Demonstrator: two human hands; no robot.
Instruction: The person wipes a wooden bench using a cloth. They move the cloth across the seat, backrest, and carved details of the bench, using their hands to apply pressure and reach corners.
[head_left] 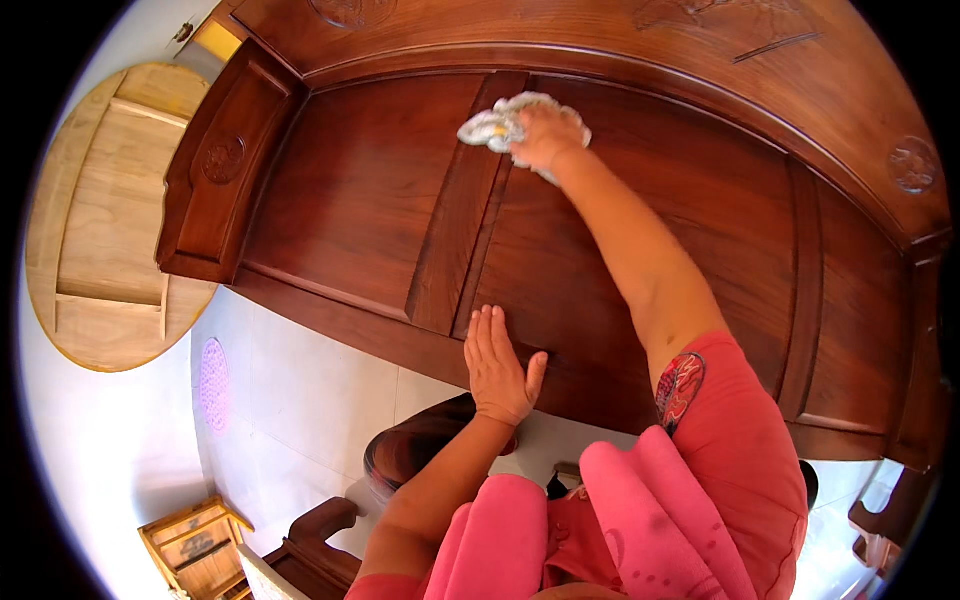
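A crumpled whitish cloth (495,128) lies under my right hand (548,138), pressed on the far part of a dark red-brown wooden bench seat (650,230). My right arm stretches forward over the seat, and its fingers are closed around the cloth. Flat on the seat's front edge rests my left hand (498,375), its fingers stretched out and the thumb apart, holding nothing. Beyond the cloth rises the carved wooden backrest (560,45), and a carved armrest panel (232,160) closes the bench's left end.
A round light-wood tabletop (110,220) leans against the wall at the left. Below it lies a pinkish round mat (214,385) on the pale tiled floor (290,370). A small wooden stool (195,545) stands at the lower left. Near my left forearm is a dark rounded wooden piece (410,445).
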